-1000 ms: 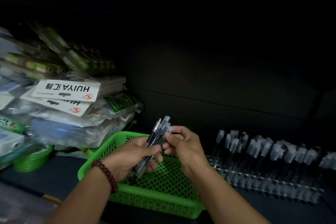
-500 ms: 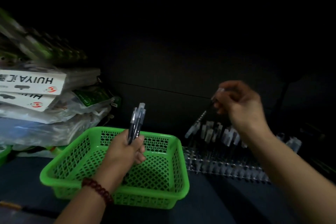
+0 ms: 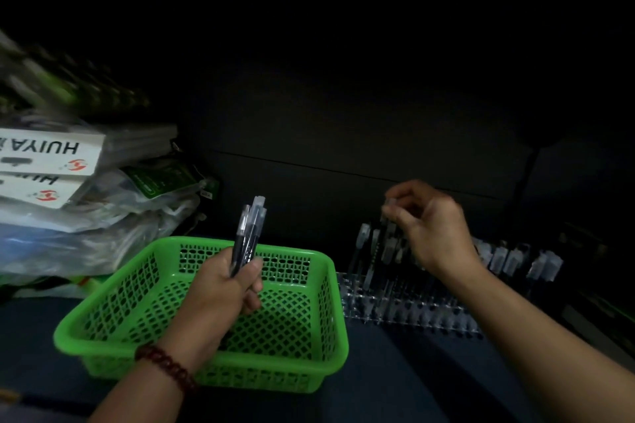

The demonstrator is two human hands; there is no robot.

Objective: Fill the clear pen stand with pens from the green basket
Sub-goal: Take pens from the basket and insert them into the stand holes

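The left grip (image 3: pixel 223 288) clenches a bundle of pens (image 3: pixel 249 233), which have dark barrels and frosted clear caps pointing to 12 o'clock. It holds them over the green basket (image 3: pixel 113 288), a mesh-walled tray at 7 o'clock. The right grip (image 3: pixel 436 230) pinches the capped top of a single pen (image 3: pixel 390 208) above the clear pen stand (image 3: pixel 395 309), a see-through rack at 4 o'clock with capped pens upright in rows. Whether the pen's tip sits in a slot cannot be told. Wrapped packets (image 3: pixel 68 182) are piled at 9 o'clock.
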